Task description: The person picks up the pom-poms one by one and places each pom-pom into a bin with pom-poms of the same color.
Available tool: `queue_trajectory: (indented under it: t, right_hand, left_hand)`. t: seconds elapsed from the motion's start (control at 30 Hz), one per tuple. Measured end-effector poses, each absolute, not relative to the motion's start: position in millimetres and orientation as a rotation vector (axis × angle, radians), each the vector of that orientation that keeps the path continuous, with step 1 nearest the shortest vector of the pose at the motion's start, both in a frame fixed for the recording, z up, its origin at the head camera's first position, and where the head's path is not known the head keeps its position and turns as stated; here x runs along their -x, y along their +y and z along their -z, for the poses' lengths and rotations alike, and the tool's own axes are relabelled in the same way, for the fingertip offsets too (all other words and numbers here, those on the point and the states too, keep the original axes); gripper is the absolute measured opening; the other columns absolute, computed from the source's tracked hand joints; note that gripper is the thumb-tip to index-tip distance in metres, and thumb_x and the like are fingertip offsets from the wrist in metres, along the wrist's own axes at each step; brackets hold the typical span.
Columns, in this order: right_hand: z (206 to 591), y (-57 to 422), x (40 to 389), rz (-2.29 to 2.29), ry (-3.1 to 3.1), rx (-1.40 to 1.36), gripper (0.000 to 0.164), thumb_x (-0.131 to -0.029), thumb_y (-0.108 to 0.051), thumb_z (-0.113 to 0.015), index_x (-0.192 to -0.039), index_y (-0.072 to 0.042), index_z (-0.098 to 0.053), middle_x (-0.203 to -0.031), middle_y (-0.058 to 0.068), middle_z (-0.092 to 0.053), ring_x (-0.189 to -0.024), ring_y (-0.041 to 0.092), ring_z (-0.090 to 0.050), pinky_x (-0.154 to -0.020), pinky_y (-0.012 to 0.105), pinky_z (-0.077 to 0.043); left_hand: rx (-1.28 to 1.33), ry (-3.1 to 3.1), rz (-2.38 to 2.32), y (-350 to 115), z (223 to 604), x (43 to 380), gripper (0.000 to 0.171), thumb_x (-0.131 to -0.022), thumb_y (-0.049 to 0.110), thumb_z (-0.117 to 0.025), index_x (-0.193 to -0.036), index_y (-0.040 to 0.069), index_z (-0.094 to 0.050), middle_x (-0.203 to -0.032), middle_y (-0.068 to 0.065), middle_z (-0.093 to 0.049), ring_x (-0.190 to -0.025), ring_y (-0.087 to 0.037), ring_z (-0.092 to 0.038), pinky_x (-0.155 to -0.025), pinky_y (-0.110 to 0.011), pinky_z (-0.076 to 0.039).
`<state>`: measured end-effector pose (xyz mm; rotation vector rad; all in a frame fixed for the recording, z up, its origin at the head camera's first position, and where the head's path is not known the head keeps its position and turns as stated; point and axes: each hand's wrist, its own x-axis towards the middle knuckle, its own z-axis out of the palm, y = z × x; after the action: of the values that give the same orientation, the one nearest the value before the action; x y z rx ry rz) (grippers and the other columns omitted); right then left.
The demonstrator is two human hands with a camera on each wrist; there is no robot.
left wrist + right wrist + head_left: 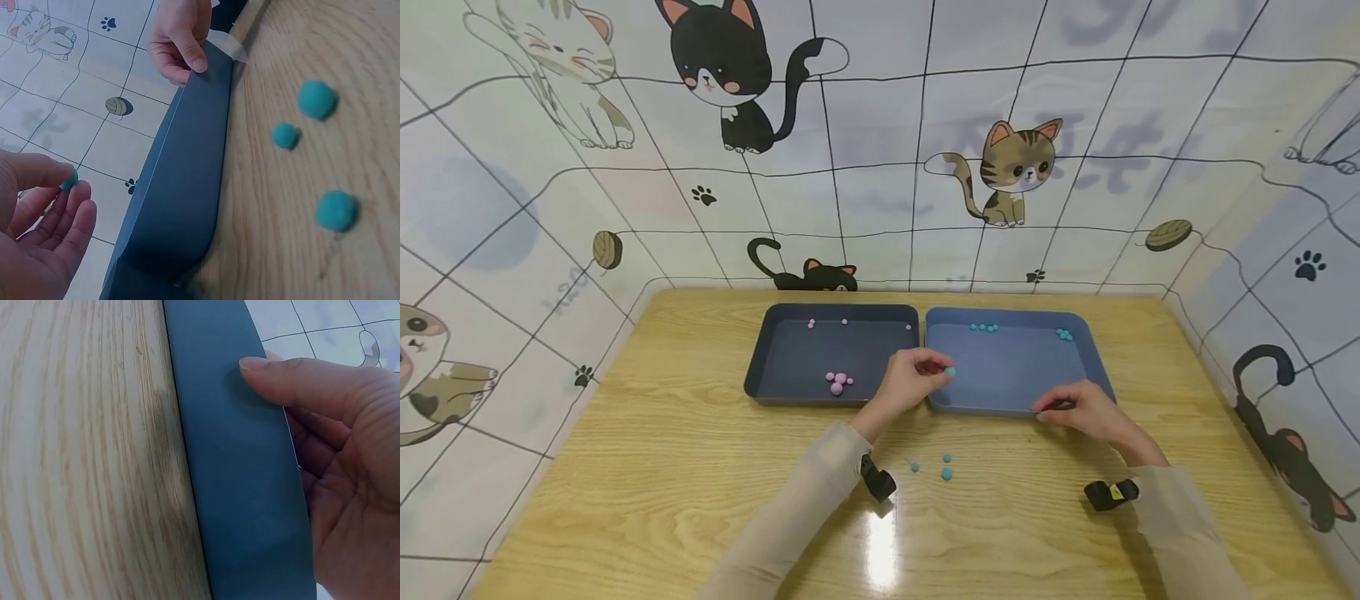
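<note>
Pinching, left hand (pixel 912 382): teal ball (pixel 951 372) above left end of blue tray (pixel 1003 362), fingertips perhaps sparing its roundness.
Gripping, right hand (pixel 1081 408): blue tray's front wall (pixel 234 475), seemingly steadying it.

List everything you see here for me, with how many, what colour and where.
Table: one, light wood, under the trays
Dark tray: one, dark grey, left
Blue tray: one, blue, right
Pink balls: about eight, pink, in dark tray
Teal balls: several, teal, along blue tray's back; clusters too small to count
Loose balls: three, teal, on table before trays
Cat-print wall covering: white, behind and both sides
Wrist cameras: two, black, one per wrist
Sleeves: two, beige, forearms
Left hand: one, pinching a teal ball
Right hand: one, gripping blue tray's front
</note>
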<state>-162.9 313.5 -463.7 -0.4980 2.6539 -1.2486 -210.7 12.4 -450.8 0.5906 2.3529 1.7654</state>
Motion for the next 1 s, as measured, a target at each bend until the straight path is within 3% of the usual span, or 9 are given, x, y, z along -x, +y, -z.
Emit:
queue_trajectory:
  t: [0.3, 0.47, 0.73, 1.0]
  right_hand:
    - [457.3, 312.4, 163.8, 1.255, 2.617, 0.45, 0.011, -0.082, -0.007, -0.07, -0.091, -0.002, -0.073, -0.091, 0.011, -0.069, -0.076, 0.005, -0.059, -0.057, 0.024, -0.046]
    - [459.1, 312.9, 165.1, 1.233, 2.632, 0.433, 0.01, -0.082, -0.007, -0.07, -0.091, -0.003, -0.073, -0.091, 0.009, -0.069, -0.077, 0.004, -0.058, -0.058, 0.025, -0.046]
    - [461.9, 315.1, 170.2, 1.215, 2.634, 0.42, 0.01, -0.082, -0.008, -0.07, -0.091, -0.005, -0.074, -0.091, 0.008, -0.069, -0.079, 0.004, -0.059, -0.063, 0.025, -0.048]
    - [459.3, 314.8, 173.7, 1.249, 2.619, 0.422, 0.01, -0.082, -0.007, -0.071, -0.09, -0.003, -0.074, -0.088, 0.006, -0.07, -0.079, 0.004, -0.06, -0.063, 0.024, -0.048]
  left_hand:
    - [-0.548, 2.311, -1.763, 31.3, 455.3, 227.5, 0.019, -0.085, 0.01, -0.069, -0.102, 0.003, -0.071, -0.091, -0.004, -0.068, -0.077, -0.009, -0.061, -0.066, -0.022, -0.05]
    - [-0.504, 2.317, -1.778, 42.3, 458.8, 238.1, 0.019, -0.085, 0.012, -0.069, -0.101, 0.005, -0.072, -0.09, -0.001, -0.068, -0.076, -0.008, -0.061, -0.065, -0.022, -0.049]
    - [-0.534, 2.264, -1.849, 64.5, 465.3, 255.3, 0.02, -0.085, 0.008, -0.069, -0.102, -0.002, -0.07, -0.09, -0.006, -0.069, -0.076, -0.009, -0.061, -0.065, -0.02, -0.049]
    - [-0.452, 2.281, -1.829, 81.1, 459.9, 265.1, 0.02, -0.084, 0.01, -0.07, -0.102, 0.001, -0.071, -0.091, -0.003, -0.069, -0.078, -0.008, -0.062, -0.067, -0.02, -0.049]
